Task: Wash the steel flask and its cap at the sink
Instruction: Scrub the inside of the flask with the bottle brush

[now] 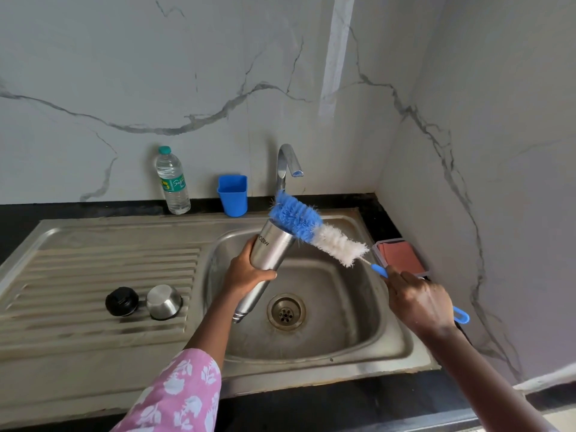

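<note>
Mid-frame over the sink [358, 307], the left hand [246, 272] grips the flask [269, 254]; the right hand [417, 302] grips the brush [314, 233], bristles touching the flask's upper end.

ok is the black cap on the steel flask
No, the round black cap sits on the ribbed steel drainboard, apart from the cylindrical steel flask that the left hand grips.
</note>
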